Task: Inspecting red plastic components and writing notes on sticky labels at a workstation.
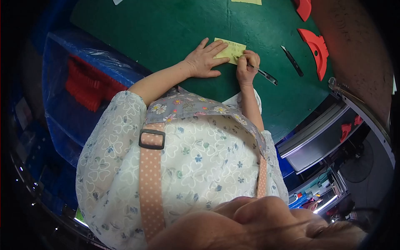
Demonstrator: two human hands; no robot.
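Note:
A small yellow paper note [228, 51] with handwriting lies flat on the green table. My left hand [204, 60] is open, its fingers spread, with fingertips resting on the note's left side. In my right hand [248, 68], closed at the note's right edge, is a dark pen [267, 76]. The pen slants back to the right, and its tip end is at the paper, partly covered by my fingers.
To the right lie a black craft knife [292, 61] and a curved red plastic part [317, 52], with another red part [304, 9] beyond. A blue plastic-lined bin [56, 83] of red parts [85, 85] stands at the left. Another yellow paper [246, 1] lies at the far edge.

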